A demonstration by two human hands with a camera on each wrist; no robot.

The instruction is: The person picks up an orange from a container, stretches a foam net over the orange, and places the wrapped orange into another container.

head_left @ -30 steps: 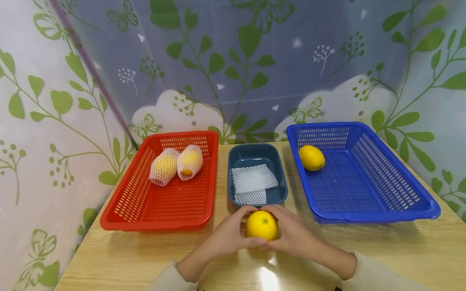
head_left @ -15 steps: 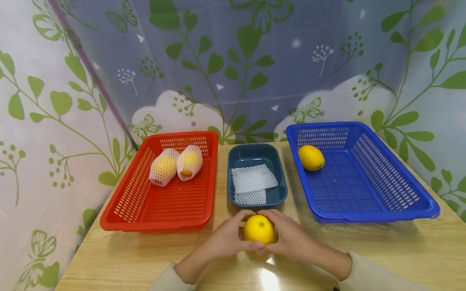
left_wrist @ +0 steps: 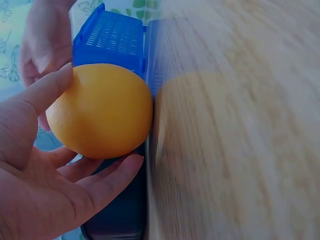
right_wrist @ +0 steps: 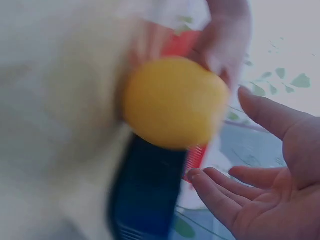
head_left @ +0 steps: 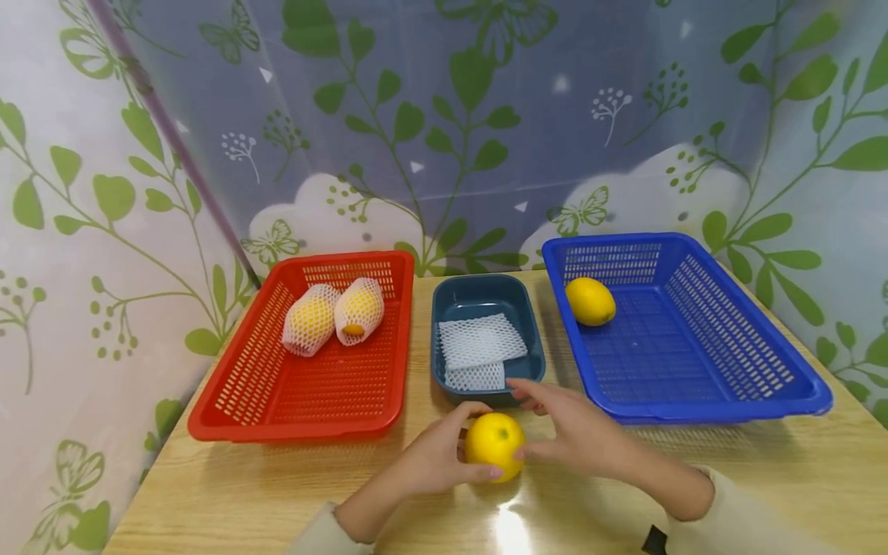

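Observation:
A plump yellow lemon [head_left: 495,447] is low over the wooden table, its stem end turned up in the head view. My left hand [head_left: 437,455] grips it from the left, thumb in front and fingers behind; the left wrist view shows the thumb and fingers round the lemon [left_wrist: 102,112]. My right hand [head_left: 579,432] stands apart on the right with its fingers spread and nothing held. In the right wrist view a gap shows between its fingers [right_wrist: 220,200] and the fruit. Behind both hands, a dark teal tray [head_left: 444,289] holds white foam net sleeves [head_left: 482,341].
On the left a red basket [head_left: 291,428] holds two yellow fruits [head_left: 312,320] in foam nets. The blue basket [head_left: 701,412] on the right contains one bare lemon [head_left: 590,301]. A leaf-patterned curtain [head_left: 416,123] hangs behind the wooden table [head_left: 229,501].
The right hand has let go of the lemon and moved to the right, fingers spreading. The left hand still holds the lemon, a little lower than before.

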